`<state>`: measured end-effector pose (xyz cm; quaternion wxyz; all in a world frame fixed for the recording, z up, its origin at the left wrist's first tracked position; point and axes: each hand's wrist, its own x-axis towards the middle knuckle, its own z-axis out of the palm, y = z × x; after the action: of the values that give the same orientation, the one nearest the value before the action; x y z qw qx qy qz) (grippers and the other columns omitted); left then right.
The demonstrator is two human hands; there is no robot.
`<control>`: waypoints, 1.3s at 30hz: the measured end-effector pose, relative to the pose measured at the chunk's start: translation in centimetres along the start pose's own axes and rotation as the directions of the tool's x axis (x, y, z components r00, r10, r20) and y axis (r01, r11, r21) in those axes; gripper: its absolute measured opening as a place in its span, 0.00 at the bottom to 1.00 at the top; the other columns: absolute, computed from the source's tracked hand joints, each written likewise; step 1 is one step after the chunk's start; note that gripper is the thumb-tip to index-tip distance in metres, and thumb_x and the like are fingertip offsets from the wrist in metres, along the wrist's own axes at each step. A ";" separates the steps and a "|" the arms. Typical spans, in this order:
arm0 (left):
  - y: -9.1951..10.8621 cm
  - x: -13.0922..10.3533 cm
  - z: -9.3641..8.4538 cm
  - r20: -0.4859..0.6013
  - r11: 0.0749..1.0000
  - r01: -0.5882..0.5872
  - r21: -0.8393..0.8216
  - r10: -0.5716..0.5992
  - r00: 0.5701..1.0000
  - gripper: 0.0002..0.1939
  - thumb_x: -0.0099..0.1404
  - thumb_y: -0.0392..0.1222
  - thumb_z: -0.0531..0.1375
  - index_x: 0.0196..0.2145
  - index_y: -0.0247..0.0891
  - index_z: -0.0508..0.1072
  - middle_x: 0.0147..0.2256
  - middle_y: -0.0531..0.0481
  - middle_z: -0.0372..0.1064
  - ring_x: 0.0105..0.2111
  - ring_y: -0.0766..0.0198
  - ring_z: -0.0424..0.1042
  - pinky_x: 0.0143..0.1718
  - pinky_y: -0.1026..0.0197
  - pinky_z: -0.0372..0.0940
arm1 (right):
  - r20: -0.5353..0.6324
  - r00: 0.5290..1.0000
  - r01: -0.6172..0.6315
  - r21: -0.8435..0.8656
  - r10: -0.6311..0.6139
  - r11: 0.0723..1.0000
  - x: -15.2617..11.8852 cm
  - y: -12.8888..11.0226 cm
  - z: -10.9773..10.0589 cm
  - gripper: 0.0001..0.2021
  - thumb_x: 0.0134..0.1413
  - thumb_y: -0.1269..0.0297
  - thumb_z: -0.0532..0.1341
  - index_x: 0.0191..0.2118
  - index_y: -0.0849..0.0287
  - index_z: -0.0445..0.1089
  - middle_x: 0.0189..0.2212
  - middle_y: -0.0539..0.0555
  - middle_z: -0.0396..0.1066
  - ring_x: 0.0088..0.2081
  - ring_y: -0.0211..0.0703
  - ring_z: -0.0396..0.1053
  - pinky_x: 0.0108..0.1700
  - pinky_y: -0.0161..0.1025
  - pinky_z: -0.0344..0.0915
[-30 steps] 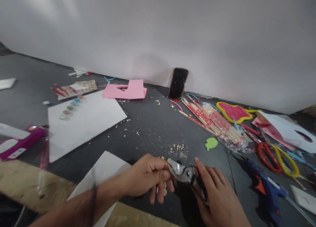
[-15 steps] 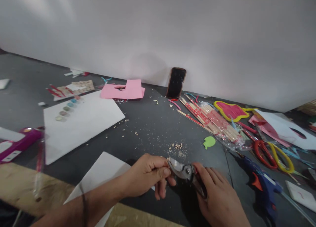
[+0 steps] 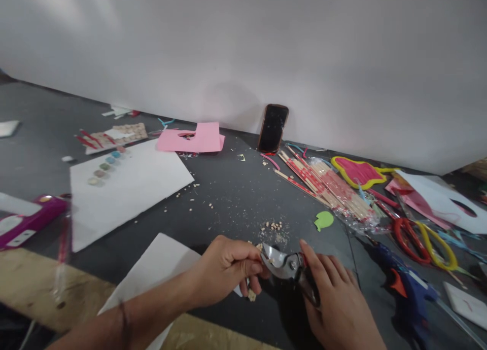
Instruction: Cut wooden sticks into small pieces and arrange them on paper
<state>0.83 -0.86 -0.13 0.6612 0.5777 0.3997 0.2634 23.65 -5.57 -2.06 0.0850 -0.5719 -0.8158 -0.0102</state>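
My right hand (image 3: 337,294) is wrapped round the handles of metal pruning shears (image 3: 283,263), whose blades point left and stand apart. At the blade tips, my left hand (image 3: 232,266) is pinched; what lies between its fingertips is too small to make out. Small tan pieces (image 3: 251,294) show beside and below the left fingers. Just beyond the shears, a little heap of cut wooden bits (image 3: 274,225) lies on the dark table (image 3: 228,193), with crumbs scattered around it.
Wooden sticks in clear wrap (image 3: 335,187), a green cutout (image 3: 323,220), scissors (image 3: 437,246) and a blue glue gun (image 3: 409,284) lie to the right. A phone (image 3: 273,128) leans on the wall. White paper (image 3: 125,187), pink paper (image 3: 207,138) and a purple tool (image 3: 34,222) are left.
The shears' blades have opened wider, and the fingers of my right hand have loosened on the handles. More tan pieces show by my left fingers.
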 end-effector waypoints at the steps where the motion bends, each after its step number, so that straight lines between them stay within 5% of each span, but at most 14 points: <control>1: 0.0 0.0 0.0 0.003 1.000 0.007 -0.014 -0.007 1.000 0.11 0.59 0.38 0.55 0.27 0.30 0.74 0.18 0.49 0.70 0.18 0.68 0.70 0.20 0.69 0.67 | -0.007 1.000 0.004 0.004 -0.004 1.000 0.0 0.0 0.1 0.35 0.46 0.72 0.53 0.62 0.58 0.42 0.42 0.57 0.67 0.41 0.49 0.62 0.41 0.46 0.63; 7: 0.0 0.0 0.3 0.015 0.986 0.031 -0.165 -0.029 0.999 0.11 0.57 0.42 0.58 0.25 0.30 0.71 0.23 0.49 0.71 0.18 0.69 0.71 0.16 0.71 0.65 | -0.017 0.998 0.053 0.037 -0.052 0.998 -0.3 0.1 0.3 0.31 0.43 0.74 0.52 0.58 0.60 0.49 0.39 0.56 0.67 0.39 0.46 0.65 0.41 0.42 0.65; 12: 0.0 0.0 0.5 0.045 0.965 0.100 -0.241 -0.091 0.995 0.13 0.58 0.45 0.58 0.24 0.30 0.70 0.17 0.53 0.67 0.14 0.71 0.67 0.15 0.71 0.64 | -0.031 0.997 0.066 0.030 -0.065 0.997 -0.3 0.1 0.0 0.27 0.40 0.76 0.51 0.52 0.58 0.55 0.35 0.54 0.69 0.35 0.43 0.67 0.37 0.39 0.65; 20: 0.6 0.1 0.4 -0.053 0.997 0.055 -0.060 -0.059 0.997 0.05 0.55 0.36 0.59 0.29 0.32 0.73 0.20 0.52 0.70 0.20 0.69 0.70 0.24 0.68 0.67 | -0.046 0.999 0.013 -0.049 -0.015 0.999 0.3 0.3 0.0 0.26 0.43 0.72 0.54 0.53 0.57 0.56 0.37 0.55 0.69 0.38 0.46 0.66 0.40 0.42 0.63; 25: 0.3 0.2 0.3 -0.059 0.997 -0.027 0.069 0.031 0.998 0.11 0.59 0.40 0.56 0.25 0.32 0.73 0.20 0.49 0.71 0.20 0.69 0.70 0.25 0.69 0.67 | 0.006 1.000 -0.013 -0.030 0.013 0.999 0.2 0.0 -0.2 0.32 0.44 0.72 0.54 0.59 0.56 0.49 0.41 0.56 0.69 0.40 0.47 0.65 0.40 0.44 0.61; 31: -0.1 0.1 0.5 0.032 1.000 0.024 0.012 -0.024 0.999 0.15 0.59 0.46 0.56 0.27 0.31 0.75 0.19 0.49 0.69 0.18 0.68 0.70 0.21 0.68 0.67 | -0.005 1.000 0.012 -0.024 -0.012 1.000 0.1 -0.2 -0.3 0.35 0.44 0.72 0.54 0.61 0.57 0.45 0.43 0.58 0.68 0.42 0.50 0.63 0.41 0.46 0.61; 39: -0.2 -0.2 0.6 0.048 0.994 0.054 -0.099 -0.050 0.998 0.14 0.58 0.44 0.57 0.25 0.29 0.74 0.20 0.48 0.69 0.17 0.69 0.69 0.18 0.68 0.66 | -0.006 0.999 0.043 0.009 -0.043 0.999 -0.3 -0.2 -0.1 0.29 0.42 0.75 0.53 0.55 0.58 0.54 0.38 0.55 0.69 0.38 0.46 0.65 0.41 0.43 0.62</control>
<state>1.20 -1.35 -0.28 0.7048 0.5391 0.3858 0.2525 23.55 -5.91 -1.99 0.0897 -0.5537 -0.8278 -0.0098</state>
